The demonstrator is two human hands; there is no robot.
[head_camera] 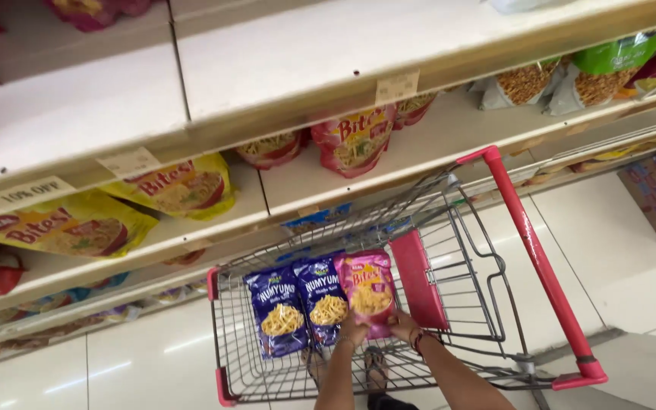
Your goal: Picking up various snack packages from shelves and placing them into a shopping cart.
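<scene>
- Holding a pink snack pouch [371,292] upright inside a wire shopping cart [465,228], both hands meet at the pouch's lower edge.
- The left hand [353,331] grips the pouch's lower left corner, its fingers closed on the packet.
- The right hand [402,325] grips the lower right corner, fingers likewise closed on the packet; a dark band sits at that wrist.
- The pink pouch stands just right of two dark blue snack pouches [301,305], which lean side by side in the cart, touching each other; the nearer blue one looks to touch the pink one.
- To the right of the pink pouch is the cart's folded red child-seat flap [417,279], close beside it.
- The cart's red handle bar [537,254] runs along the right side, from far to near.
- Beyond the cart, store shelves [282,68] run across the view, with yellow snack bags [180,186] at left and red snack bags [354,140] at centre on a lower shelf.
- More bags, with green and yellow tops [616,61], lie at the far right.
- A foot in a sandal [376,368] shows through the cart's mesh floor, on pale floor tiles [138,364].
</scene>
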